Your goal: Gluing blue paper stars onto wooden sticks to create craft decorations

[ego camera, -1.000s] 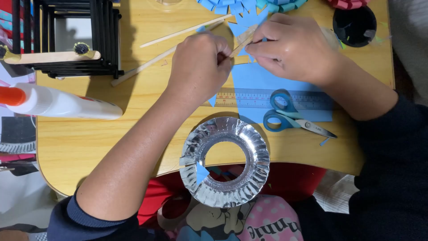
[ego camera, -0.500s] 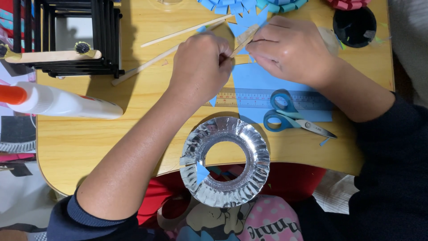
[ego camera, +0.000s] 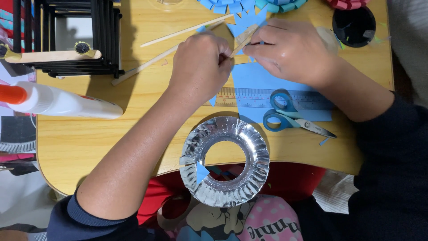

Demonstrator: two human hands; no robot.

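My left hand point(ego camera: 200, 67) is closed around the lower end of a short flat wooden stick point(ego camera: 244, 39) near the table's far edge. My right hand point(ego camera: 290, 51) pinches the stick's upper part, with a small bit of blue paper at its fingertips. Both hands rest over a blue paper sheet point(ego camera: 261, 80). On that sheet lie a clear ruler point(ego camera: 249, 99) and blue-handled scissors point(ego camera: 285, 117), just near of my right hand. A silver foil plate ring point(ego camera: 194, 145) with a small blue triangle on it overhangs the near edge.
A white glue bottle point(ego camera: 67, 103) with an orange cap lies at the left. A stack of black square frames point(ego camera: 102, 40) stands at the far left. Two long wooden sticks point(ego camera: 178, 33) lie beside it. Folded blue paper pieces point(ego camera: 249, 5) and a black cup point(ego camera: 354, 24) sit along the far edge.
Hardly anything: both hands stay on the stick, and only the fingers have shifted slightly.
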